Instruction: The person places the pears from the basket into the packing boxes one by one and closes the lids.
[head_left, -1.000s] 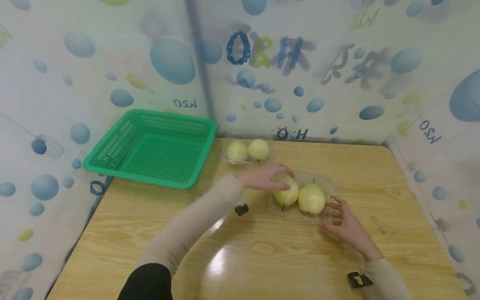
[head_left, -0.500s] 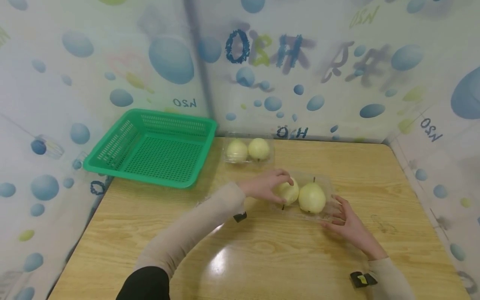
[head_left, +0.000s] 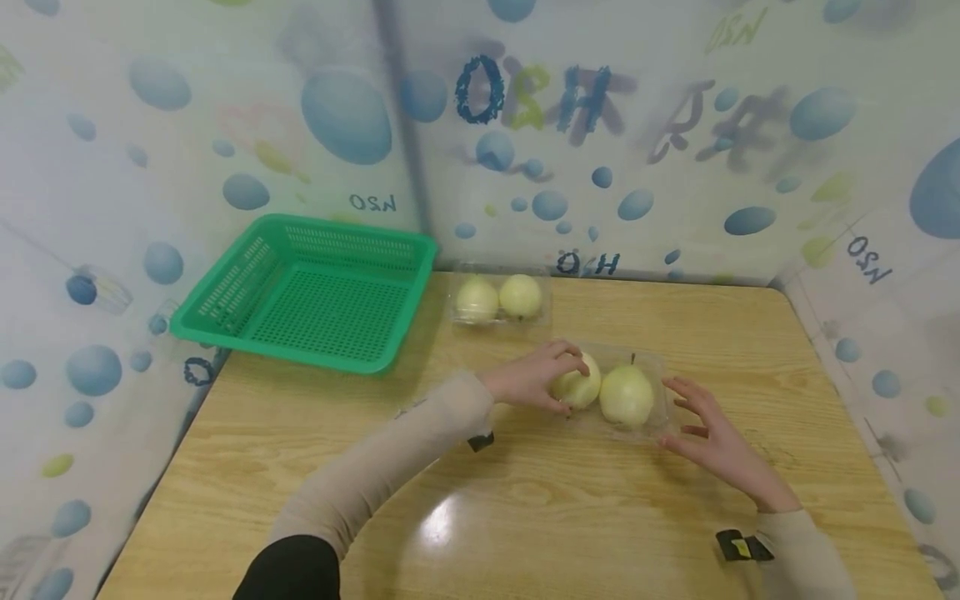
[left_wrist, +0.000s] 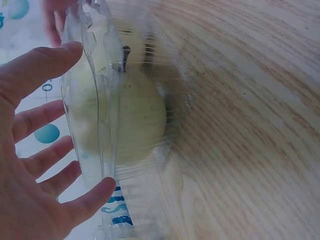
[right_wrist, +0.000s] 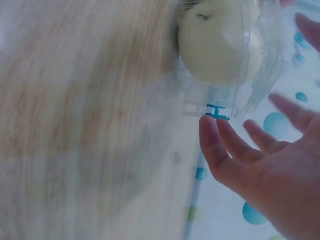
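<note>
Two pale yellow pears, a left one [head_left: 587,385] and a right one [head_left: 627,396], lie side by side in a clear plastic clamshell box [head_left: 662,410] on the table. My left hand [head_left: 534,379] spreads over the box's left end. In the left wrist view, its thumb and little fingertip [left_wrist: 106,186] meet the clear lid, fingers apart rather than curled round it. Beside the right end hovers my right hand [head_left: 720,446], fingers loosely bent and holding nothing. The right wrist view shows its fingertips near the box's end; whether any still touches is unclear.
Against the back wall stands a second clear box [head_left: 498,321] with two pears. To its left is a green perforated plastic basket [head_left: 408,300]. Patterned sheeting [head_left: 637,125] rises behind and along both sides of the wooden table [head_left: 540,517].
My right hand has drawn slightly away from the box, to the right and toward me. The left hand has shifted a little left and down over its pear. The box has barely moved.
</note>
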